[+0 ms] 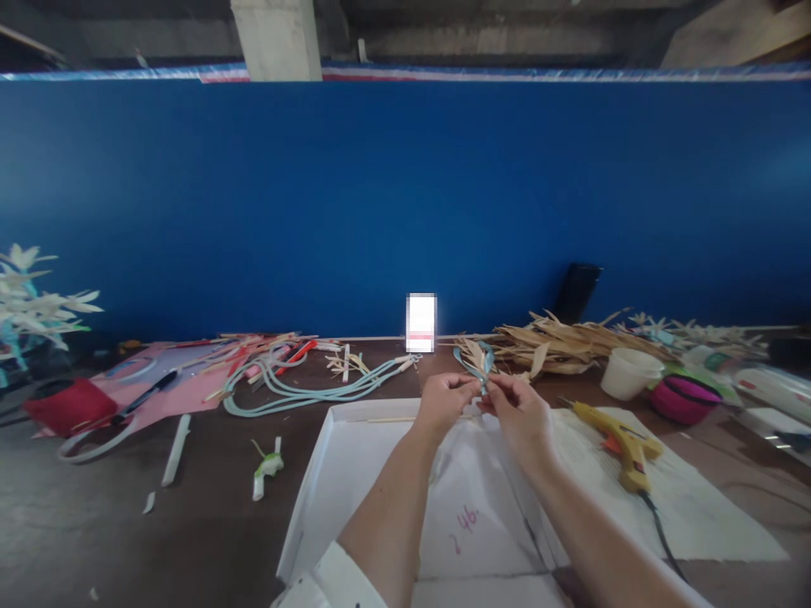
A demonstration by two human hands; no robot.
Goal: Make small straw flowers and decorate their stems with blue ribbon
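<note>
Both hands meet above the far edge of a shallow white cardboard tray (317, 473). My left hand (443, 401) and my right hand (516, 409) pinch the base of a small craft flower (478, 361) made of pale blue strips and dry tan leaves. Fingers of both hands are closed on it. The flower sticks up between the fingertips.
A yellow glue gun (624, 443) lies on white paper to the right, its cord running to the front. Behind it are a white cup (627, 373), a pink bowl (684, 397) and a heap of dry leaves (570, 342). Pale blue strips (304, 388) and scraps lie left. A blue wall stands behind.
</note>
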